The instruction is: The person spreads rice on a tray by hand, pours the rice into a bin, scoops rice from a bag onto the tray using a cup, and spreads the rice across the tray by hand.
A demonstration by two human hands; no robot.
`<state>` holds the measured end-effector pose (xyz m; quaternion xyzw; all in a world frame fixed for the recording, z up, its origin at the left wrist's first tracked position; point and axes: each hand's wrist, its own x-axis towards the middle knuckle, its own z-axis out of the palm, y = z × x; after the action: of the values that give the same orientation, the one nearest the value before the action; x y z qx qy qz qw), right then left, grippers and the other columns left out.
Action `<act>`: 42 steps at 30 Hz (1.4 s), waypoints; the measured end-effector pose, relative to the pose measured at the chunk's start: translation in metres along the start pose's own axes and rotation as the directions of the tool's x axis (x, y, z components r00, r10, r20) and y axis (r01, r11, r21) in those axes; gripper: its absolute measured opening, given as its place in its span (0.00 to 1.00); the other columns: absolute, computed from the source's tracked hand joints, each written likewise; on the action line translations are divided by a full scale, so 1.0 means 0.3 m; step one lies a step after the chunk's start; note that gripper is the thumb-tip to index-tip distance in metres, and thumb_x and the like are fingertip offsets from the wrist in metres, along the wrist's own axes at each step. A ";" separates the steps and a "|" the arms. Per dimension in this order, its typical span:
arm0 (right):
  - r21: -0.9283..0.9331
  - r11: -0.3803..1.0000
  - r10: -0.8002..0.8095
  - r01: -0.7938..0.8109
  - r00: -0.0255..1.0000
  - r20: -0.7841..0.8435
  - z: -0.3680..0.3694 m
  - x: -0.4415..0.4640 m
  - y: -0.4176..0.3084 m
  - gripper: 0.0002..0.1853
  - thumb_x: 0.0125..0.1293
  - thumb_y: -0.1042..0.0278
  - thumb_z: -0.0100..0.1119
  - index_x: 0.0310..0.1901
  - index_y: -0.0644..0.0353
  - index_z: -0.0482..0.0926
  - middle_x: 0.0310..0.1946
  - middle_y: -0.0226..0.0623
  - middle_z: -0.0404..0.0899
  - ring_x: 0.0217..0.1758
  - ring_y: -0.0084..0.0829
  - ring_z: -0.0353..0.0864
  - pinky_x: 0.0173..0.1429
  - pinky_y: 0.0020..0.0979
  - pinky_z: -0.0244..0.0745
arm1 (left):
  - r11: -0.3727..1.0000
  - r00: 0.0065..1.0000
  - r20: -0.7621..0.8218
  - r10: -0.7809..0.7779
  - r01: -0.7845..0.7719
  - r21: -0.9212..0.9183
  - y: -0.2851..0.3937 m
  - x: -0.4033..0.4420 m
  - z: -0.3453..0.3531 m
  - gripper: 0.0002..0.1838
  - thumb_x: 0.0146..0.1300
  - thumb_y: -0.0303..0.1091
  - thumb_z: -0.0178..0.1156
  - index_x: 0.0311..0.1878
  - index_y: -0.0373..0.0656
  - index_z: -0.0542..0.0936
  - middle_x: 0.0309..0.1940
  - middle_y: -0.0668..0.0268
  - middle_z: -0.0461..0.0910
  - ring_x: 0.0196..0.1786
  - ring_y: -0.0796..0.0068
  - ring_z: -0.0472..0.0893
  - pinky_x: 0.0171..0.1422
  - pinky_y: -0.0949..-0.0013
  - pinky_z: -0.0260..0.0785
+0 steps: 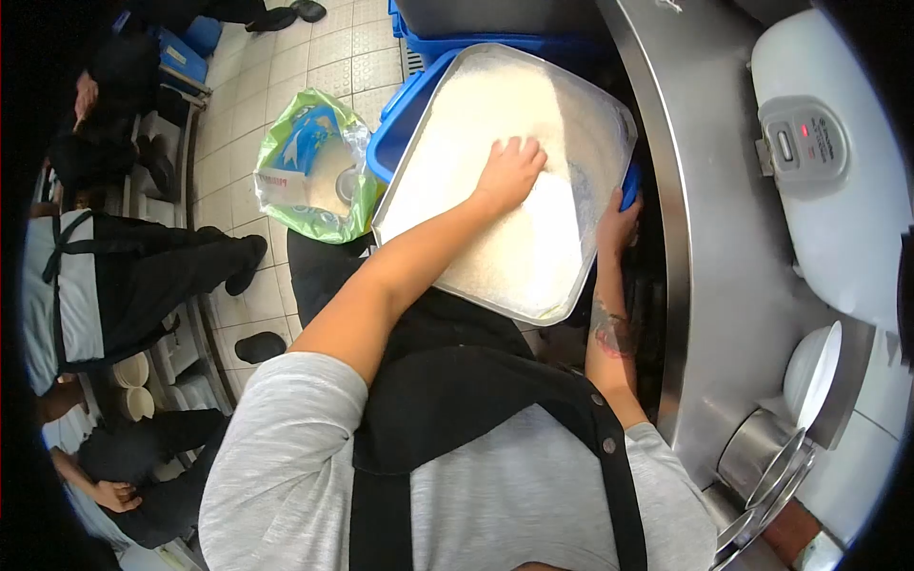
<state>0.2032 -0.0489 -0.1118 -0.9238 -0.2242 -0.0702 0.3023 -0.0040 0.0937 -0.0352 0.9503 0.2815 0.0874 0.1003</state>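
Observation:
A large, pale tray (386, 214) full of fine off-white grains (486, 105) rests tilted across a blue bin (387, 143). My left hand (511, 173) lies on the grains near the middle, its fingers slightly apart and their tips bent into them. At the tray's right side, my right hand (619, 225) is wrapped round the edge beside a blue part; its fingertips are partly hidden. Left of the tray, an open green and blue bag (276, 143) on the floor holds similar grains and a round metal container (347, 184).
A steel counter (666, 124) along the right carries a white rice cooker (828, 209), a white bowl (812, 373) and metal pots (759, 455). Several people in dark clothes stand at the left beside shelves. A dark shoe (260, 347) is on the tiled floor (328, 48).

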 end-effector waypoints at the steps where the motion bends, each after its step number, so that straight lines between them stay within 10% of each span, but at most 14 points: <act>1: 0.003 1.000 -0.001 0.001 1.000 -0.004 0.008 -0.005 0.003 0.34 0.66 0.39 0.50 0.67 0.52 0.64 0.55 0.52 0.77 0.56 0.56 0.76 0.60 0.53 0.65 | 0.994 0.998 0.063 -0.033 0.039 -0.104 -0.005 -0.026 -0.035 0.13 0.64 0.31 0.48 0.50 0.42 0.73 0.56 0.54 0.72 0.59 0.52 0.72 0.58 0.45 0.67; 5: 0.029 0.998 0.047 -0.049 0.998 0.042 -0.003 -0.006 -0.009 0.32 0.66 0.41 0.51 0.65 0.52 0.65 0.53 0.50 0.78 0.55 0.56 0.77 0.59 0.51 0.67 | 0.873 0.987 0.088 -0.134 0.160 -0.461 0.040 -0.116 -0.074 0.08 0.60 0.24 0.47 0.41 0.37 0.72 0.40 0.46 0.80 0.42 0.44 0.81 0.46 0.50 0.73; 12: 0.046 0.997 0.058 -0.061 0.995 0.077 -0.043 -0.007 -0.046 0.33 0.66 0.40 0.52 0.64 0.54 0.66 0.51 0.51 0.79 0.53 0.53 0.79 0.56 0.48 0.70 | 0.679 0.981 -0.191 -0.027 -0.122 -0.724 0.028 0.062 -0.296 0.20 0.56 0.19 0.47 0.54 0.32 0.72 0.45 0.41 0.79 0.51 0.47 0.80 0.58 0.54 0.72; 16: 0.113 0.989 0.078 -0.093 0.988 0.134 -0.083 -0.017 -0.088 0.33 0.65 0.46 0.55 0.65 0.59 0.65 0.56 0.53 0.75 0.57 0.53 0.75 0.60 0.46 0.67 | 0.863 1.000 -0.009 0.020 -0.022 -0.504 -0.138 0.244 -0.262 0.28 0.58 0.42 0.52 0.62 0.42 0.73 0.56 0.51 0.77 0.60 0.52 0.75 0.66 0.57 0.67; 23: 0.083 0.996 0.006 -0.009 0.999 0.038 -0.023 -0.007 -0.015 0.32 0.66 0.45 0.55 0.64 0.58 0.66 0.54 0.52 0.77 0.55 0.52 0.77 0.58 0.45 0.70 | 0.986 0.997 0.065 -0.048 0.057 -0.154 -0.182 0.206 -0.077 0.38 0.49 0.63 0.58 0.65 0.62 0.72 0.71 0.61 0.61 0.72 0.52 0.58 0.69 0.30 0.48; 26: 0.107 0.994 -0.008 0.006 1.000 0.018 -0.003 -0.003 0.006 0.32 0.65 0.45 0.56 0.64 0.56 0.66 0.55 0.52 0.77 0.56 0.52 0.77 0.59 0.44 0.70 | 0.959 0.991 0.095 -0.092 0.114 -0.261 -0.043 0.062 -0.093 0.26 0.53 0.46 0.66 0.57 0.55 0.77 0.59 0.59 0.70 0.64 0.50 0.67 0.59 0.39 0.67; 29: 0.199 0.977 0.058 -0.080 0.992 0.113 -0.049 -0.011 -0.047 0.35 0.64 0.48 0.58 0.65 0.66 0.65 0.62 0.56 0.69 0.64 0.54 0.69 0.68 0.48 0.59 | 0.917 0.985 0.172 -0.022 0.088 -0.389 0.043 -0.071 -0.069 0.12 0.59 0.23 0.51 0.45 0.39 0.78 0.39 0.46 0.75 0.40 0.49 0.81 0.44 0.55 0.76; 38: 0.135 0.989 -0.055 0.055 0.998 0.001 -0.001 0.000 0.009 0.30 0.66 0.50 0.58 0.63 0.60 0.66 0.54 0.52 0.77 0.55 0.49 0.78 0.58 0.41 0.70 | 0.835 0.994 -0.064 -0.094 0.044 -0.548 -0.063 0.128 -0.236 0.18 0.51 0.19 0.51 0.45 0.39 0.80 0.48 0.47 0.78 0.49 0.49 0.79 0.56 0.51 0.71; 42: 0.187 0.979 -0.081 0.083 0.997 -0.016 0.021 0.005 0.029 0.30 0.67 0.53 0.58 0.63 0.64 0.66 0.54 0.52 0.77 0.56 0.47 0.77 0.59 0.40 0.70 | 0.906 0.957 -0.040 -0.286 0.256 -0.337 -0.206 0.203 -0.279 0.23 0.52 0.38 0.59 0.54 0.43 0.78 0.59 0.57 0.74 0.65 0.51 0.70 0.68 0.45 0.59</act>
<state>0.2084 -0.0511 -0.1210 -0.8808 -0.2664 -0.0650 0.3859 -0.0043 0.1900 0.0373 0.8671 0.3964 0.1602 0.2557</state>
